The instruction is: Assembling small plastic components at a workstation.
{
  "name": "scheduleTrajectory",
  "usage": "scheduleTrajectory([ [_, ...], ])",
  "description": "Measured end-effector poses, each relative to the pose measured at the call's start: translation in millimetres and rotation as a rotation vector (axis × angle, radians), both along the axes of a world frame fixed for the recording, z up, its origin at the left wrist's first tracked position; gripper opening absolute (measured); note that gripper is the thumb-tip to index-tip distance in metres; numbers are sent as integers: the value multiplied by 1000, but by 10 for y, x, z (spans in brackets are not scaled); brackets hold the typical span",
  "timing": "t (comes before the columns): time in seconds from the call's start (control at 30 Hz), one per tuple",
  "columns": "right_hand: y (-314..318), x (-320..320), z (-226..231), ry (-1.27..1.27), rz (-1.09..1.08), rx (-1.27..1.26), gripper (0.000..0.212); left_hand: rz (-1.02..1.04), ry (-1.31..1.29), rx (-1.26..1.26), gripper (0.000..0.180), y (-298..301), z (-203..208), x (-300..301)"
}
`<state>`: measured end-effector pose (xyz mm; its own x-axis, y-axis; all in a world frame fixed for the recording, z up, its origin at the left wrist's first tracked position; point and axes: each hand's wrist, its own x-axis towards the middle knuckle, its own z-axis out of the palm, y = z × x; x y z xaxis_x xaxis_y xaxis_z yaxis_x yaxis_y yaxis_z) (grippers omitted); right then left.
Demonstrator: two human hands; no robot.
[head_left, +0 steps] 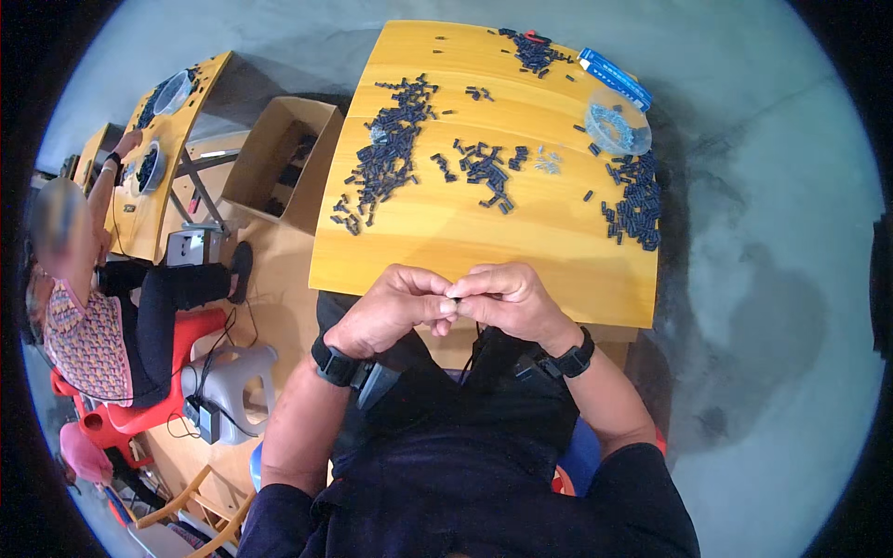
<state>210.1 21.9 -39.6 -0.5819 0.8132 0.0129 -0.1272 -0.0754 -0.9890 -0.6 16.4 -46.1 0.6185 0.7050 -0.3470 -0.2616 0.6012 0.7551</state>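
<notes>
My left hand (406, 302) and my right hand (512, 299) meet fingertip to fingertip just off the table's near edge. Both are closed in a pinch around a small dark piece (456, 300), mostly hidden by the fingers; its exact kind cannot be made out. Beyond them on the yellow wooden table (446, 251) lie heaps of short black cylindrical parts: a long pile (395, 139) on the left, a smaller cluster (486, 169) in the middle and a dense pile (635, 200) at the right edge. Small silvery pieces (548, 163) lie beside the middle cluster.
A clear round tub (617, 126) of light-blue bits and a blue box (615, 80) stand at the far right. Another black pile (535, 54) lies at the back. An open cardboard box (284, 158) is left of the table. A seated person (98, 316) works at another table (177, 121).
</notes>
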Motion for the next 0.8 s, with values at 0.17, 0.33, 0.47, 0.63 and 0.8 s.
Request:
scheduleTrajectory([
  [0.17,285,138,-48,-204,-195,-24,15,47,72,42,14,11,-118,-3],
  [0.33,1284,749,-311,-824,-597,497,16,107,335,106,18,103,-226,-10],
  [0.47,1787,1068,-281,-1001,-641,503,14,186,330,58,18,155,-429,-41],
  [0.63,2052,1309,-465,-1188,-534,507,11,141,429,58,17,214,-459,23],
  [0.8,2096,1227,-590,-1187,-545,478,12,110,439,63,18,227,-432,-4],
])
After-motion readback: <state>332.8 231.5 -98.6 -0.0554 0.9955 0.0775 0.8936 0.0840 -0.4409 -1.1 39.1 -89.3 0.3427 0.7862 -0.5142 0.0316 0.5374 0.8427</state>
